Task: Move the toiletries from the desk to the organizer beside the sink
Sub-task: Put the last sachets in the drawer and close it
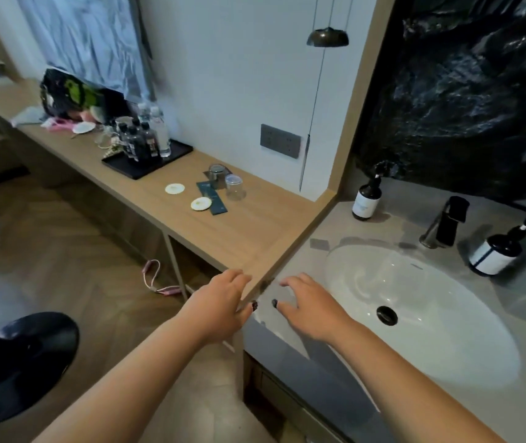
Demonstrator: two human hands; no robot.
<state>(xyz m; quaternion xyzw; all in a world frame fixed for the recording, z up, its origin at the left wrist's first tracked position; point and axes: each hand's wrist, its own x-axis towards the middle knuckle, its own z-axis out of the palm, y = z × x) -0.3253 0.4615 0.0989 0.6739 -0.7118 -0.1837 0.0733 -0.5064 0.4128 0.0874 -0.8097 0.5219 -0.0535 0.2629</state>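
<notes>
Both your hands, left (223,302) and right (311,306), spread, empty. Reaching mid-frame for the sachets (212,198), you risk toppling the upturned glass (235,186) just beside them.

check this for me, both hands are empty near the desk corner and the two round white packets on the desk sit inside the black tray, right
Not quite. In the head view, the two round white packets lie on the bare desk, outside the black tray. The left hand and right hand are indeed empty near the corner.
</notes>
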